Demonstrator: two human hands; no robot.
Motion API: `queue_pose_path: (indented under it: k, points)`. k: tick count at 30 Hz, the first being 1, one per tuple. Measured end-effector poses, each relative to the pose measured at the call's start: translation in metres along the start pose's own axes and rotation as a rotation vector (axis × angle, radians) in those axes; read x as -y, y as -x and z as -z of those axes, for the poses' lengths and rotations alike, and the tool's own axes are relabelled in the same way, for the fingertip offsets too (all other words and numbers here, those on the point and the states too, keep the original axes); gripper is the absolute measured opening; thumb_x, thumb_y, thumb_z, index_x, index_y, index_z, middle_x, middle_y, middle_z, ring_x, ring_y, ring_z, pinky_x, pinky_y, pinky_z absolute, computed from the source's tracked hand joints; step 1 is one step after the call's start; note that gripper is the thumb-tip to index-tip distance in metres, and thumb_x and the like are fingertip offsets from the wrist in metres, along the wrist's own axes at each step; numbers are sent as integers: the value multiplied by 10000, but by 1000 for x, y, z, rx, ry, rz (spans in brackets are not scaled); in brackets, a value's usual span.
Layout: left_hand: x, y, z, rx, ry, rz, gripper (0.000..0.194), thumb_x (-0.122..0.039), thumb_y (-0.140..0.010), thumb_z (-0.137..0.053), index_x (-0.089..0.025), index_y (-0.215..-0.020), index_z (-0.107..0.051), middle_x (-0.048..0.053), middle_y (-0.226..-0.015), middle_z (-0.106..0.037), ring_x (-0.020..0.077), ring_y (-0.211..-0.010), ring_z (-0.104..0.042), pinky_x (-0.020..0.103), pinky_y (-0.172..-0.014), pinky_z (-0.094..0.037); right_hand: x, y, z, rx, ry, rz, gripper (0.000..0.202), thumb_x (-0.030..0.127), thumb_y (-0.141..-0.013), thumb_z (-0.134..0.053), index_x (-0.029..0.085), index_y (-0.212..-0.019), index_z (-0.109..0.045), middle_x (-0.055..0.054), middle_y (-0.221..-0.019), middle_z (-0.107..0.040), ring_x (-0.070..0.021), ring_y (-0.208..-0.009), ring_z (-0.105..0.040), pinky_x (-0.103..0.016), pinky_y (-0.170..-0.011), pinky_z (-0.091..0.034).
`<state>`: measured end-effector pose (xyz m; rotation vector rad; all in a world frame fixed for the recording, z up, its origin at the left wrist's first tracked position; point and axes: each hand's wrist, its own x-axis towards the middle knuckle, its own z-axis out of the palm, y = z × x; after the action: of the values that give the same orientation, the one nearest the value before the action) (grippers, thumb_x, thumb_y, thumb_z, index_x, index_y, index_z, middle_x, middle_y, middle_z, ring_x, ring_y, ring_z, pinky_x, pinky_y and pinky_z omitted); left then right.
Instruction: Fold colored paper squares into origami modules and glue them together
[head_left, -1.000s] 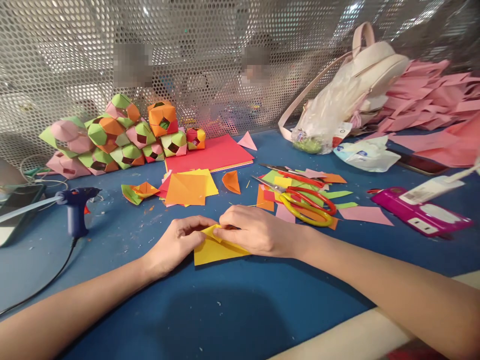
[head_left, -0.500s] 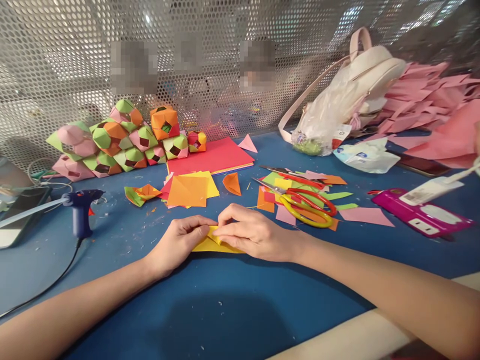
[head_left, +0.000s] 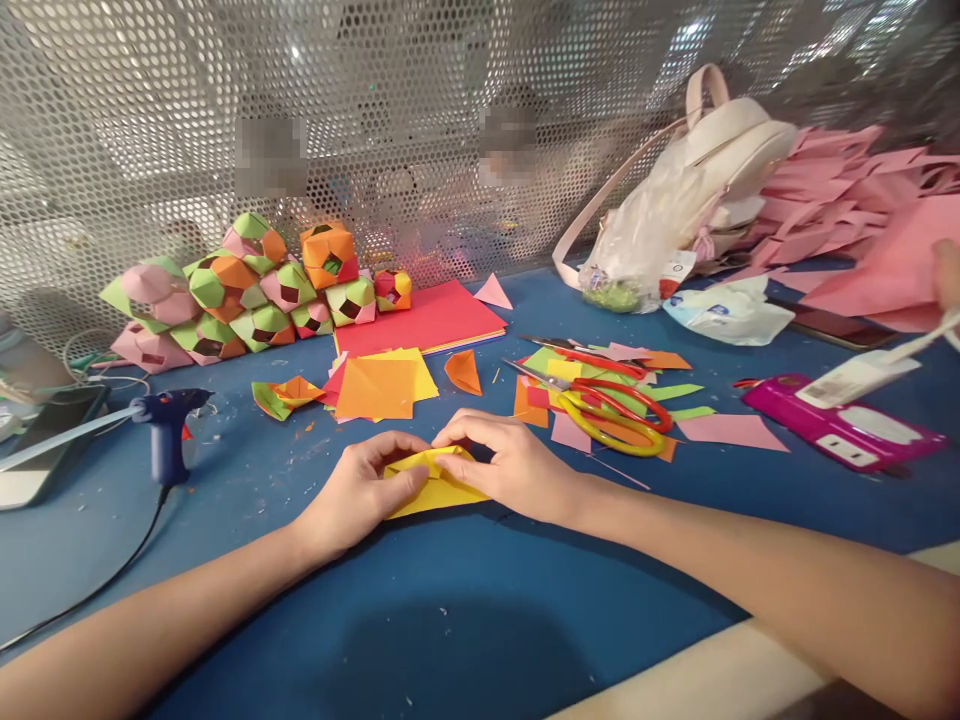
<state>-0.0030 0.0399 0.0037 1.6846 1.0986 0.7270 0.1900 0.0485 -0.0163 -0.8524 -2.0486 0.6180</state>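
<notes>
A partly folded piece of yellow paper (head_left: 442,491) lies on the blue table between my hands. My left hand (head_left: 369,485) grips its left side, thumb on top and fingers behind the far edge. From the right, my right hand (head_left: 510,462) pinches the paper's upper fold, its thumb close to the left thumb. Just beyond are a stack of orange and yellow squares (head_left: 375,388) and a small folded orange piece (head_left: 463,372). A green and orange folded piece (head_left: 286,395) sits left of the stack.
Blue glue gun (head_left: 169,435) at left, its cord trailing forward. Scissors with red and yellow handles (head_left: 611,425) lie on paper scraps at right, near a purple power strip (head_left: 844,425). Folded paper balls (head_left: 217,285), red sheets (head_left: 442,315) and a white backpack (head_left: 739,140) line the mesh wall.
My thumbs have shifted on the yellow paper, and more of its folded top shows between them. A person's hand has come into view at the far right edge, by the pink paper.
</notes>
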Motion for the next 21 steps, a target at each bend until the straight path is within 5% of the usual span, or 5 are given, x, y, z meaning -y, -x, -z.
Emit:
queue_pose_path:
  k: [7,14,21]
  points:
    - [4,-2,-1,-18,-46,6,210,-320,-825,-559,-174,-950,-646,37,-914,-671,168,-831,-593,239,-711,-451,-2,-2,-2,-12,-22,-11,62,215,-843,-578,168,-812,-603,-9,-759,-583,-107,-671,-533,-234,-620,-449]
    - [4,-4,-3,-5,161,86,223,-368,-785,-634,-150,-829,-628,11,-792,-633,133,-754,-567,224,-694,-431,-3,0,-8,-41,-39,35,36,197,-830,-595,165,-817,-606,-7,-743,-573,-108,-667,-529,-236,-611,-440]
    - [0,-4,-3,-31,364,183,214,-343,-742,-690,-144,-756,-614,-20,-699,-601,100,-653,-535,206,-624,-400,8,-2,2,47,-149,-175,111,218,-782,-637,163,-876,-613,14,-719,-594,-97,-639,-537,-209,-570,-446]
